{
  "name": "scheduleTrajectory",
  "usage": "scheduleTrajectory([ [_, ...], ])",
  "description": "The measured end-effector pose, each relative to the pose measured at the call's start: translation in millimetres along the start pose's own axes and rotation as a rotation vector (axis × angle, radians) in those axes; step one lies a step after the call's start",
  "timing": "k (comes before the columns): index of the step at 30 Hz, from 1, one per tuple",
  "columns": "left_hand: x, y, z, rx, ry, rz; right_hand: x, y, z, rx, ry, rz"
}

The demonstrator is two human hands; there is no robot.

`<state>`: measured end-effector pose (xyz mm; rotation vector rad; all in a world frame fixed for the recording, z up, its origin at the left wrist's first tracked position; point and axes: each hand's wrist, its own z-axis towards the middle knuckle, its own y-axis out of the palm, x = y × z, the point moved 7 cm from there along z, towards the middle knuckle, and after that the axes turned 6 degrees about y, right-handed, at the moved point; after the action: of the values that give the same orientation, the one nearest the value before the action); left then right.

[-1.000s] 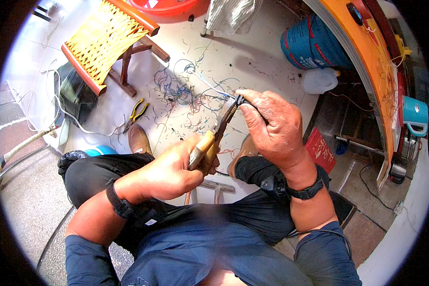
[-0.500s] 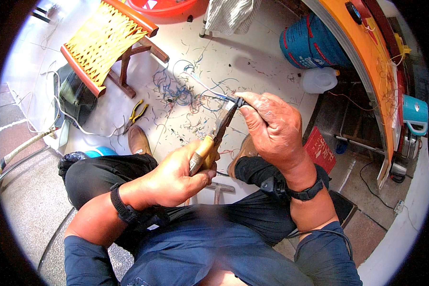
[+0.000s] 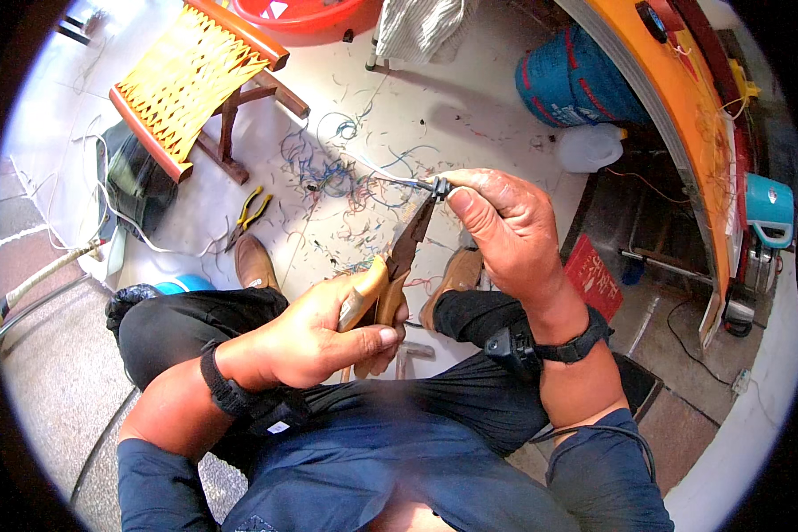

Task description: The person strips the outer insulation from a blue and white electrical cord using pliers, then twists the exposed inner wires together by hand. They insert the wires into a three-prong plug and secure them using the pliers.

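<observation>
My left hand [image 3: 324, 328] is wrapped round the yellow handles of a pair of worn long-nose pliers [image 3: 409, 241]. Their dark jaws point up at a small ribbed black cable fitting [image 3: 440, 188], with the tips right beside it; I cannot tell whether they touch. Between thumb and forefinger, my right hand [image 3: 516, 229] pinches that fitting. From its left side a thin white cable [image 3: 374, 167] with a darker end runs off over the floor. The fingertips partly hide the fitting.
Wire scraps [image 3: 328, 173] litter the tiles ahead. Yellow-and-black pliers [image 3: 250, 215] lie by my left shoe. A folding stool [image 3: 191, 84] stands at far left, a red basin [image 3: 297, 13] behind it. At right are a blue bucket [image 3: 576, 80], a white jug [image 3: 590, 148] and an orange table [image 3: 683, 89].
The plier handles have spread further apart, and the pliers sit slightly lower. My right hand has turned a little, its thumb shifting on the black fitting, which has moved slightly left.
</observation>
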<state>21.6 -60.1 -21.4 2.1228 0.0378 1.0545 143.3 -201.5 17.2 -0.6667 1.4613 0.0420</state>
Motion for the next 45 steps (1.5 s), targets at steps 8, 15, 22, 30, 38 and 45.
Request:
scheduleTrajectory([
  [8,-10.4,2.1,-6.2,-0.107,-0.035,-0.266,16.8,10.2,-3.8,-0.084,0.324,0.437],
  [15,-8.9,1.7,-2.0,-0.077,-0.032,-0.247,15.8,12.3,1.5,-0.070,0.258,0.321],
  [22,3.6,2.1,1.8,-0.083,-0.107,-0.200,23.2,14.6,2.5,0.058,0.162,0.196],
  [30,-2.9,5.2,2.4,-0.090,-0.119,-0.321,30.8,15.6,-1.8,0.033,0.393,0.269],
  [38,-0.5,3.0,0.4,-0.078,-0.141,-0.328,17.0,10.1,2.0,0.063,0.097,-0.099],
  [45,-1.8,-4.2,1.3,-0.067,-0.135,-0.182,-3.4,4.8,3.6,0.071,-0.133,-0.305],
])
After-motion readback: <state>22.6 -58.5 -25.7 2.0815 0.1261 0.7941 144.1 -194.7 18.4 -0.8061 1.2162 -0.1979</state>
